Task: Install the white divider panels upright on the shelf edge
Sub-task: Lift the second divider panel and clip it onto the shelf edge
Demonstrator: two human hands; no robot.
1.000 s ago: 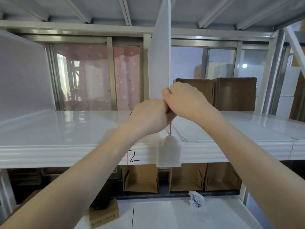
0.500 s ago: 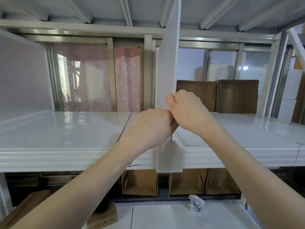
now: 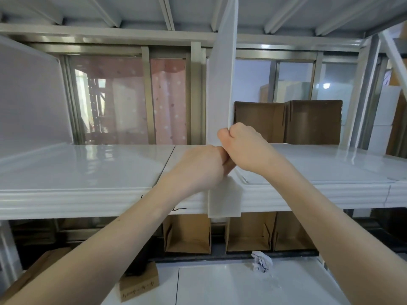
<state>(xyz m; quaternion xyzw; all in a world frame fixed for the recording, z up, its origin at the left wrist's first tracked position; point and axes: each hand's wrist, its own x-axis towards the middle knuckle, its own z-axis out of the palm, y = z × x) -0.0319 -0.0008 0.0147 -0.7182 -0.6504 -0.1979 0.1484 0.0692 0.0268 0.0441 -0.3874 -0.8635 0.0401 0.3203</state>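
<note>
Fists, left hand (image 3: 199,167) and right hand (image 3: 246,146), grip flat matte divider panel (image 3: 221,89) over glossy shelf (image 3: 88,170).

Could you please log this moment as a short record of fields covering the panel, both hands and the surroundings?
activity: seating a divider panel on the shelf edge
panel pose: upright, its lower tab hanging over the front lip
left hand: closed on the panel's near edge, low
right hand: closed on the same edge, just above, touching the left
other panel: second divider standing at far left
on shelf behind: brown cardboard boxes
below: open cardboard bins, crumpled paper
</note>
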